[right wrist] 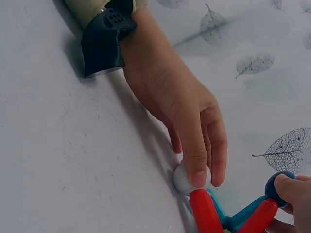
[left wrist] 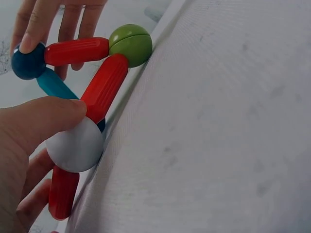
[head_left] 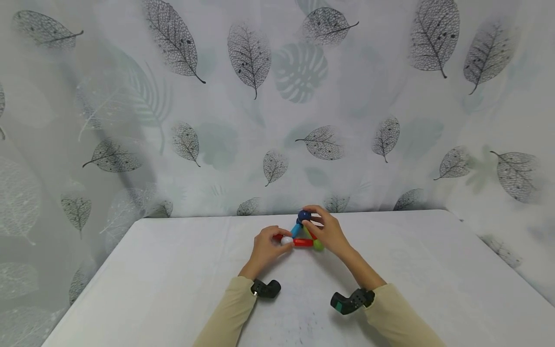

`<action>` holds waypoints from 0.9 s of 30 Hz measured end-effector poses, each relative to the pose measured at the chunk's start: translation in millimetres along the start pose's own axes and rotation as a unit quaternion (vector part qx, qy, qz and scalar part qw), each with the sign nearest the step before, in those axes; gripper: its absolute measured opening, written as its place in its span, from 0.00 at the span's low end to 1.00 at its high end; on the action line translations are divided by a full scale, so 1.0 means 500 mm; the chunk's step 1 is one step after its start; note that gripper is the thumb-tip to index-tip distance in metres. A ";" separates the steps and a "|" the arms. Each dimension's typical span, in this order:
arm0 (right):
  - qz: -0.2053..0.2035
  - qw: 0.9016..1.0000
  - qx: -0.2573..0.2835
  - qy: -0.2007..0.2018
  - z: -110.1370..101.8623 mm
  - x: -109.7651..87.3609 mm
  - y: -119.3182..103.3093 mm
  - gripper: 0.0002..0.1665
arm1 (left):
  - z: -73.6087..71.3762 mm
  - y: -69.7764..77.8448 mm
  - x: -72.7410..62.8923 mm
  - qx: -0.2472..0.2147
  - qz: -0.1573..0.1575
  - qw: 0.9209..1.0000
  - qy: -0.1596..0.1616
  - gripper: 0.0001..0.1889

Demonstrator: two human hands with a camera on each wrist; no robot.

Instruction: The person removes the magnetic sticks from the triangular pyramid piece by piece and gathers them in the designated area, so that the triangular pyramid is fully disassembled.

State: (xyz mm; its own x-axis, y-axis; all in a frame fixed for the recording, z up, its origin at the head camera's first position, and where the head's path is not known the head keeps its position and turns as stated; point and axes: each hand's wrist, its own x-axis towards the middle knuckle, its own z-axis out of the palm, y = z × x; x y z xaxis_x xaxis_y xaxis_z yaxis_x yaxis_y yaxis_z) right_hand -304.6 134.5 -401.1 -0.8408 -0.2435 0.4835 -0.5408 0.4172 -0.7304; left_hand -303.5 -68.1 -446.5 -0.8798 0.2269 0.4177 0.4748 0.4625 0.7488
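On the white table, both hands touch a toy frame of balls and rods. My left hand (head_left: 265, 243) pinches a white ball (left wrist: 75, 144) between thumb and fingers. A red rod (left wrist: 104, 87) runs from that ball to a green ball (left wrist: 130, 45); another red rod (left wrist: 64, 193) sticks out beyond the white one. My right hand (head_left: 327, 232) pinches a dark blue ball (head_left: 304, 215) at the raised top. From this ball a red rod (left wrist: 77, 51) slopes to the green ball, and a light blue rod (left wrist: 56, 83) also leaves it. A second dark blue ball is partly hidden behind.
A white table (head_left: 173, 279) carries the frame near its far edge. Behind it hangs a leaf-patterned curtain (head_left: 217, 120). Each wrist wears a black camera, one on the left wrist (head_left: 266, 288) and one on the right wrist (head_left: 352, 301).
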 end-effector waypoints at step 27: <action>0.101 0.993 -0.019 0.064 -0.053 -0.019 0.046 0.25 | 0.008 -0.006 0.000 0.005 0.001 0.999 0.045 0.10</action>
State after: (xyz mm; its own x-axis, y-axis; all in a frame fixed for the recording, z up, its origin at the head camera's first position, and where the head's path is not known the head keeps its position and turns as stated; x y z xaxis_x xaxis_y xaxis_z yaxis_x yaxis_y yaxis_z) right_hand -308.4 169.6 -410.0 -0.9209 -0.0400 0.3877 -0.3582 0.4790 -0.8014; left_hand -304.9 -66.1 -450.9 -0.8731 0.1495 0.4641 0.4756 0.4712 0.7428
